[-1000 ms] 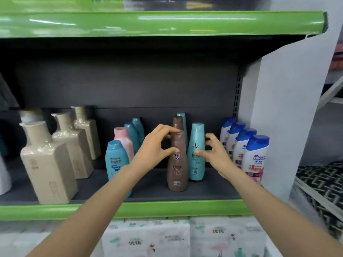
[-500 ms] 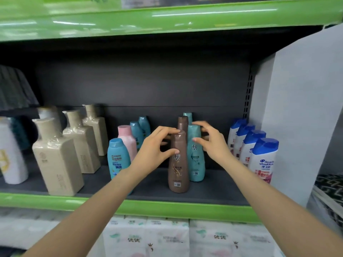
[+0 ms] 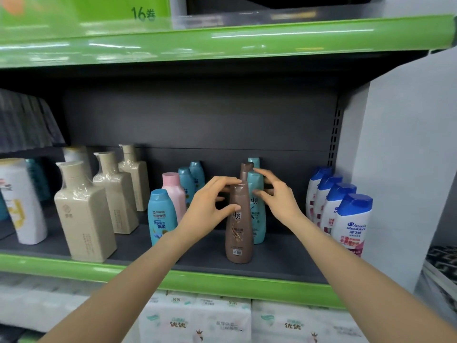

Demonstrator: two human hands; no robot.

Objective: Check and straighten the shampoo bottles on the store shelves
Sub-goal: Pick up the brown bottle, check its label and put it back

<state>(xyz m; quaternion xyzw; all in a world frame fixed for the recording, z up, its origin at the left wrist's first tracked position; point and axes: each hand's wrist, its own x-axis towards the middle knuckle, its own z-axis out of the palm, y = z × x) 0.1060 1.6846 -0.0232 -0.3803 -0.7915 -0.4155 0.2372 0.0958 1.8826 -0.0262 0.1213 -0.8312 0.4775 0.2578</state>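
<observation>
A tall brown shampoo bottle [image 3: 238, 233] stands upright near the front of the dark shelf [image 3: 284, 263]. My left hand [image 3: 210, 209] pinches its neck between thumb and forefinger. Right behind it stands a teal bottle [image 3: 258, 219]. My right hand [image 3: 279, 201] wraps its upper part, thumb on the front and fingers reaching behind. Further back in the same row are a second brown bottle [image 3: 246, 169] and another teal bottle [image 3: 254, 161], mostly hidden.
To the left stand a blue Rejoice bottle [image 3: 162, 219], a pink bottle [image 3: 173, 191], several beige square bottles [image 3: 84, 214] and a white bottle [image 3: 22, 204]. A row of Head & Shoulders bottles [image 3: 352, 226] lines the white side panel [image 3: 408, 169]. Tissue packs [image 3: 217, 320] lie below.
My right hand rose from the teal bottle's side to its top. My left hand stayed on the brown bottle's neck. The view shifted a little to the left.
</observation>
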